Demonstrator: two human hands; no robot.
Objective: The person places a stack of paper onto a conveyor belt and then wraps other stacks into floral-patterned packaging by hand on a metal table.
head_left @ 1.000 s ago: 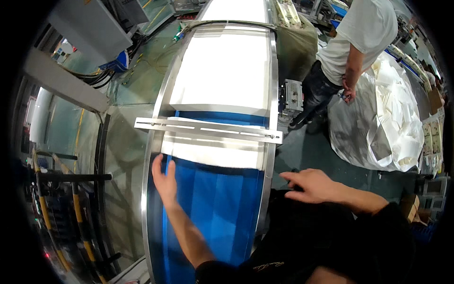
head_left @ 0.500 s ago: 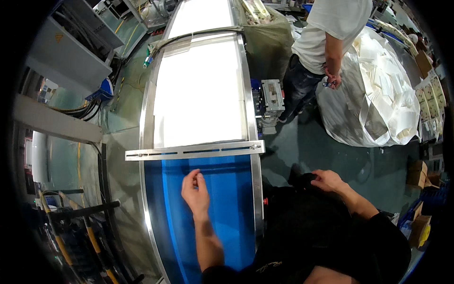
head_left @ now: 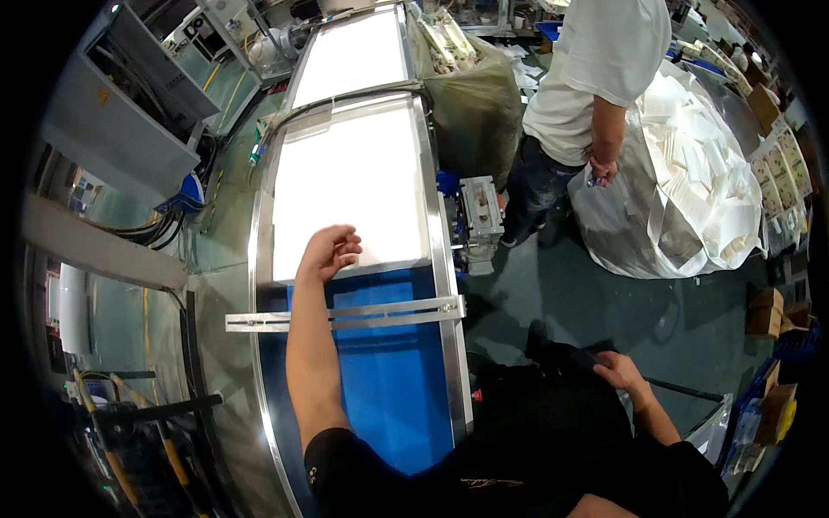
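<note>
My left hand [head_left: 331,250] hovers over or touches the near part of a white sheet stack [head_left: 350,194] on the conveyor; contact cannot be made out. Its fingers are loosely bent and apart, with nothing visible in them. My left forearm passes above a slotted metal crossbar [head_left: 389,315]. Blue belt [head_left: 397,388] shows on both sides of that bar. Low at my right side, beside my dark trousers, is my right hand [head_left: 620,371]. Its fingers look relaxed and partly spread, and I see nothing held.
A co-worker [head_left: 574,95] stands right of the conveyor, hands together. Behind them sits a big clear bag [head_left: 682,181] of white scraps. A motor unit [head_left: 479,220] juts from the conveyor's right side. Grey machine cabinets [head_left: 121,121] and yellow-black rails [head_left: 112,449] flank the left.
My left hand has moved forward past the crossbar to the white stack. A blue strip now shows between stack and bar. My right hand has dropped nearer my side. The view has shifted.
</note>
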